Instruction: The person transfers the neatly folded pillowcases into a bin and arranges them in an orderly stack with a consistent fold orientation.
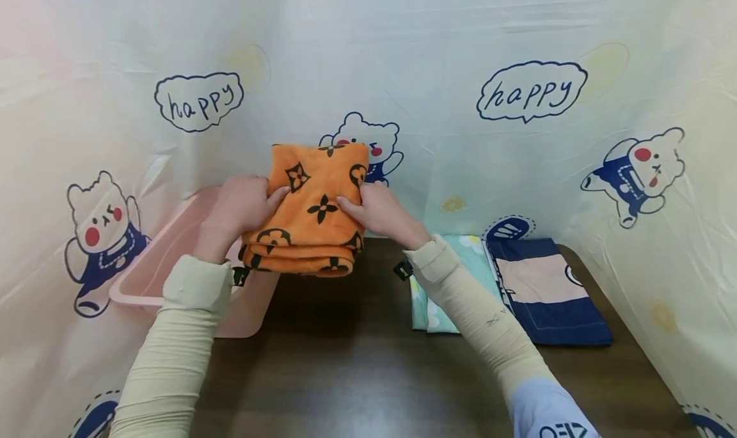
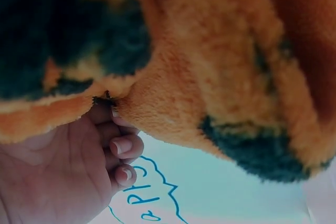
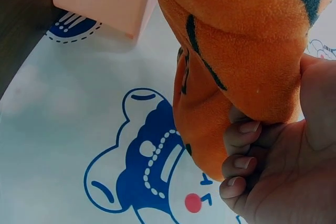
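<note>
An orange plush cloth (image 1: 311,201) with dark flower patterns, folded in layers, is held up above the table between both hands. My left hand (image 1: 238,204) grips its left side, thumb on the front face. On the opposite side my right hand (image 1: 382,211) pinches the edge, its thumb also in front. In the left wrist view the fingers (image 2: 126,146) curl beneath the fuzzy fabric. The right wrist view shows curled fingers (image 3: 241,145) behind the cloth (image 3: 236,61), whose folds sag below the grip.
A pink plastic basin (image 1: 253,310) stands at the left, behind my left forearm. At the right lie a folded mint-green cloth (image 1: 443,323) and a navy and pink folded cloth (image 1: 553,284). The dark table (image 1: 345,374) meets a printed curtain (image 1: 426,41) around its back and sides.
</note>
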Tool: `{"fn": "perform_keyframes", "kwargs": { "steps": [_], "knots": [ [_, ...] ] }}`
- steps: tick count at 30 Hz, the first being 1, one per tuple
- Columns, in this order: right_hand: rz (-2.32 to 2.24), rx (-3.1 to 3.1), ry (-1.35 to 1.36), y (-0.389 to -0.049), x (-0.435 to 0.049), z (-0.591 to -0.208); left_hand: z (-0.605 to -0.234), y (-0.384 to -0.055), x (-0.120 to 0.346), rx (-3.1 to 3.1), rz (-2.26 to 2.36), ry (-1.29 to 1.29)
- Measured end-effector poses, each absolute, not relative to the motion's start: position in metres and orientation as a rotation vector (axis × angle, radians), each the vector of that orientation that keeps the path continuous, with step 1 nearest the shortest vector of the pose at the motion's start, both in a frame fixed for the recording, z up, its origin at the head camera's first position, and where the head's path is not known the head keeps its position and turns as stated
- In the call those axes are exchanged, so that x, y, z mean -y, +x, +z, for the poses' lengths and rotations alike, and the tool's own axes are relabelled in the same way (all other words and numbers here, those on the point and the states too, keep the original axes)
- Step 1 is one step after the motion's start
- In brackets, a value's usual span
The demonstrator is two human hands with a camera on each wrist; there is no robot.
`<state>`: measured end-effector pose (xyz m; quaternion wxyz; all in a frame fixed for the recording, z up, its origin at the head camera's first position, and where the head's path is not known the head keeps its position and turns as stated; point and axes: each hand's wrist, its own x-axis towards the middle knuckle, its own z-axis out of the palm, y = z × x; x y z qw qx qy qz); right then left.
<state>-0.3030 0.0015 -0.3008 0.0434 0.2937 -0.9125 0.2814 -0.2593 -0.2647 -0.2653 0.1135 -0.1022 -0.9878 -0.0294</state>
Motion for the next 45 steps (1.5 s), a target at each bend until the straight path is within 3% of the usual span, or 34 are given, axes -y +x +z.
{"fn": "perform_keyframes", "kwargs": {
  "steps": [45],
  "knots": [
    [0.832,2.733,0.999,-0.311,0.055,-0.285,-0.256,-0.263,0.327,2.858,-0.204,-0.212]
  ]
}}
